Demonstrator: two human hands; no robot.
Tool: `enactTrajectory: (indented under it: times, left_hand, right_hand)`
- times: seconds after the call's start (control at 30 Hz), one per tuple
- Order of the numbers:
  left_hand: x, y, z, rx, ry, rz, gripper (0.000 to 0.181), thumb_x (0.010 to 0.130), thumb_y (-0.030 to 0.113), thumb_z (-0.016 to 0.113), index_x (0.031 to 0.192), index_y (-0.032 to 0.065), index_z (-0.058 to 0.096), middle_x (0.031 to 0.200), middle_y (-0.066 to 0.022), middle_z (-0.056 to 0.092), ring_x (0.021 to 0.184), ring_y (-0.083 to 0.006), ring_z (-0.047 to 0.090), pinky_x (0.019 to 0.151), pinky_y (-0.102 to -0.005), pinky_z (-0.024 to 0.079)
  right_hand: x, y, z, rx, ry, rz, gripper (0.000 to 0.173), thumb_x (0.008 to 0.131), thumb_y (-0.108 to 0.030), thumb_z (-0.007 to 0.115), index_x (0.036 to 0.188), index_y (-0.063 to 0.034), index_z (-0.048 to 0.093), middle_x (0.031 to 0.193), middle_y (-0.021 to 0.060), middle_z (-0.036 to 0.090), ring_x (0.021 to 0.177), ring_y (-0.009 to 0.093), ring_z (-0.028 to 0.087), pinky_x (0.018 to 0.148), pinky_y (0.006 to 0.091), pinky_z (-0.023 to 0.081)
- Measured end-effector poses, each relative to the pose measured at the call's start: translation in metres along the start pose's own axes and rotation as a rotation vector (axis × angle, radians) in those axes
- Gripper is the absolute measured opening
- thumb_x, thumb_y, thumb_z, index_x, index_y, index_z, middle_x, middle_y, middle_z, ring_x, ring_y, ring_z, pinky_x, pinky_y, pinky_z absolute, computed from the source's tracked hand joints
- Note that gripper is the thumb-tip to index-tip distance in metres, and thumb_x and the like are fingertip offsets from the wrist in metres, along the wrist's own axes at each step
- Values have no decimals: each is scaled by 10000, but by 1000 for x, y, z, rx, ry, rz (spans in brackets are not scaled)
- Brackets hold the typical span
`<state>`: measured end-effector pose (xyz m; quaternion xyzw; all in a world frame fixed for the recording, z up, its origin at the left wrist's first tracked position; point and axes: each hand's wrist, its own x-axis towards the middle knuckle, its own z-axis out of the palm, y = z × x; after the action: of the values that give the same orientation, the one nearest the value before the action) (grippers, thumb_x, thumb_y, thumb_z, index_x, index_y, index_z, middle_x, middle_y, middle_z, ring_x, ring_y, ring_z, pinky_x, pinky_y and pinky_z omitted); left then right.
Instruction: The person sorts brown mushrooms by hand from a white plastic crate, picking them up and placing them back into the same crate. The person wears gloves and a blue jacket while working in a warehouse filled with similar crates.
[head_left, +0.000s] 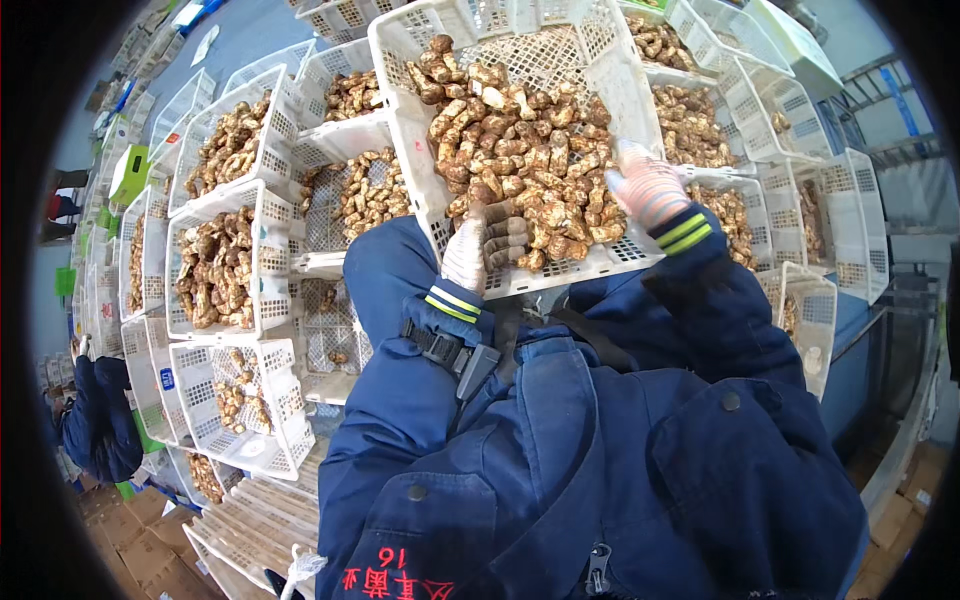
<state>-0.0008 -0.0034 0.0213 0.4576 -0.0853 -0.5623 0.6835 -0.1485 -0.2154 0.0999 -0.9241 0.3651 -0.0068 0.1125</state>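
Observation:
In front of me a white perforated plastic crate (517, 289) is tilted, its near edge by my lap. A heap of brown-capped mushrooms (525, 157) with thick, pale stems covers much of its floor. My left hand (484, 244), in a striped glove with a dark grey palm, is at the near left of the heap. Its fingers reach against the mushrooms, and no grip on any single one shows. Over the heap's right edge is my right hand (646, 184), in a similar striped glove, thumb apart from the fingers. What lies beneath that hand is hidden.
More mushroom crates stand to the left (259, 262) and right (742, 176). A sparsely filled crate (289, 405) is at lower left, above a slatted pale stand (255, 510). A person in dark clothing (101, 420) is at far left. Cardboard (142, 540) covers the floor below.

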Motion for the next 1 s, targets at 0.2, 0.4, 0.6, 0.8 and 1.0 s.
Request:
enactTrajectory:
  times: [0.2,0.4,0.6,0.8,1.0]
  left_hand:
    - [2,0,0,20,-41,-7,754,884,627,419,1267,-21,439,1074,-144,576,937,-229,587,833,-356,498]
    - [5,-1,1,-10,-15,-18,667,925,561,399,1245,-18,483,1018,-116,611,859,-196,607,761,-313,513]
    - [5,-3,2,-13,8,-27,630,932,532,413,1229,-18,495,1001,-110,619,842,-185,605,747,-309,515]
    - [4,-2,-4,8,-44,10,610,919,503,470,1235,-18,463,1038,-130,594,912,-221,600,801,-343,515]
    - [9,-9,-13,3,-66,26,620,895,491,532,1251,-12,456,1051,-130,598,925,-225,602,807,-353,518]
  right_hand:
    - [49,0,56,-18,44,-97,463,830,-348,524,1149,-12,517,1169,235,571,1066,360,566,923,421,440]
    - [92,-12,74,63,-80,218,547,834,-452,551,1127,9,526,1138,243,588,1090,359,552,917,411,432]
    - [83,9,69,610,-114,199,331,838,-306,543,1039,-57,628,1018,180,648,974,302,612,858,381,464]
    - [78,-8,69,124,-320,67,518,853,-365,493,1288,-85,469,1194,211,573,1139,331,536,974,402,410]
    - [71,-37,71,-130,-221,0,551,860,-400,529,1304,-91,422,1245,158,549,1132,305,545,941,432,425]
